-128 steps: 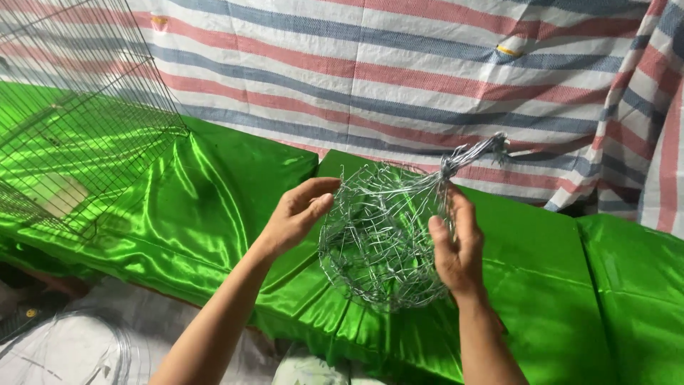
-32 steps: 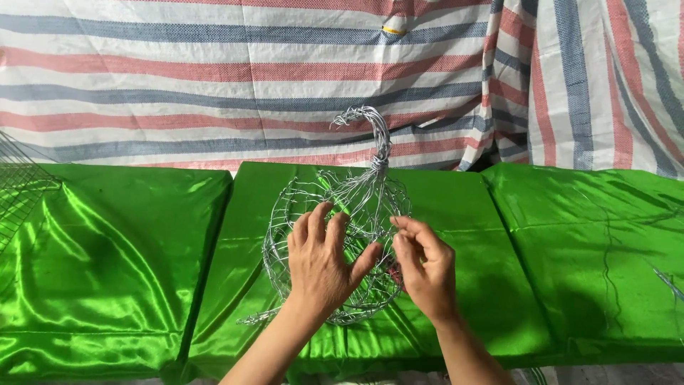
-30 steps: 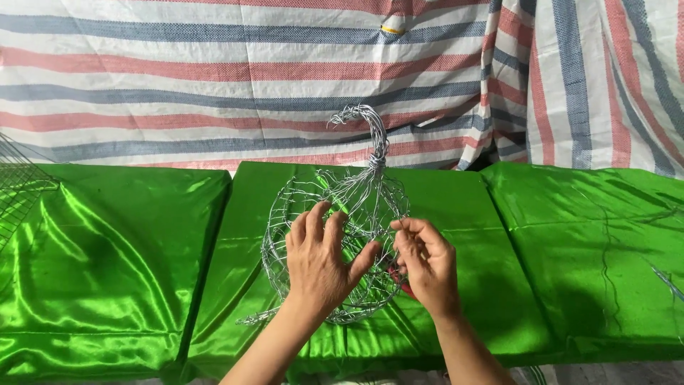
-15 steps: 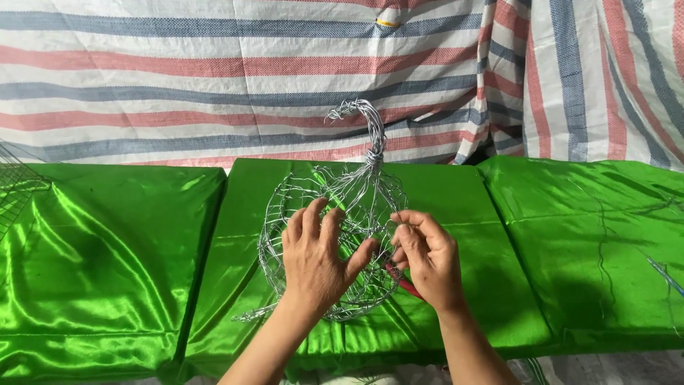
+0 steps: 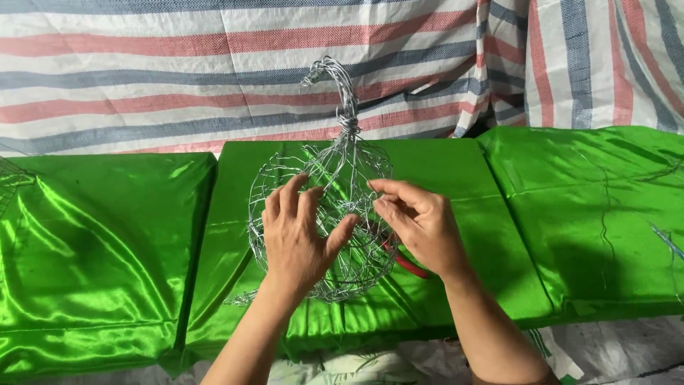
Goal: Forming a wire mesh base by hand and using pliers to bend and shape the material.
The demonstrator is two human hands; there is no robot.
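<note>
A round frame of silver wire (image 5: 335,178), with a twisted curved stem at its top, stands upright over a green satin cushion (image 5: 442,164). My left hand (image 5: 296,239) lies spread against the frame's near side, thumb hooked into the wires. My right hand (image 5: 420,224) pinches the frame's wires at its right side with fingertips together. A red handle (image 5: 410,265) pokes out beneath my right hand; what holds it is hidden.
Green satin cushions lie in a row: one at left (image 5: 92,242), one at right (image 5: 598,214). A red, blue and white striped tarp (image 5: 214,71) hangs behind. Thin loose wire (image 5: 666,239) lies on the right cushion. Pale floor covering (image 5: 613,353) shows below.
Since the oldest frame the view has swung right and the frame has been turned stem-up. In the last second my hands have only shifted slightly on the wires.
</note>
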